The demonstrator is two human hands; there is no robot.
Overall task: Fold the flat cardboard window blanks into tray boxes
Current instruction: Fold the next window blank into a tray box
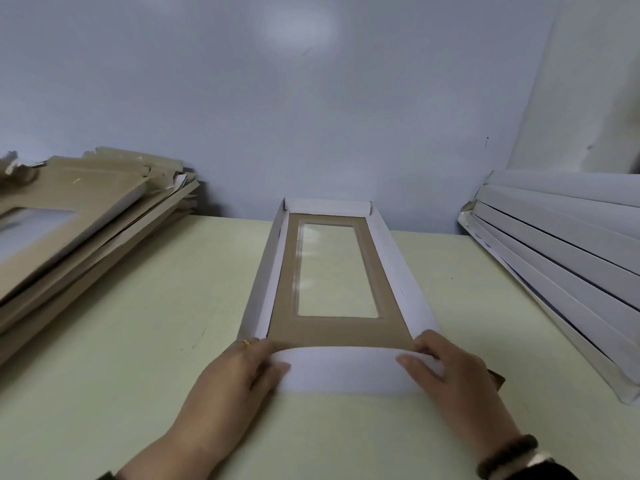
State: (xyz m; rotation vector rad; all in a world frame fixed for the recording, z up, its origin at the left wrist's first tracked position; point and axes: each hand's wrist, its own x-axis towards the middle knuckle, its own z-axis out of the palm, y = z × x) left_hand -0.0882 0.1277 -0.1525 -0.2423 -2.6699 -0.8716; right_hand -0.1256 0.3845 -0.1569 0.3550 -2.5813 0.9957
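Folding tray box (pixel 332 271), desk's near edge: light, stiff card, fragile film window. Left hand (pixel 239 379) and right hand (pixel 446 368) pinch near flap (pixel 343 370) at its corners; hold there.

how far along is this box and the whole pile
Done: the tray box has its far end and both long sides up, and finished boxes are stacked on the right. In hand: the left hand and right hand are rolling the near end flap over. Left: seating that flap, then the stack of flat blanks on the left.
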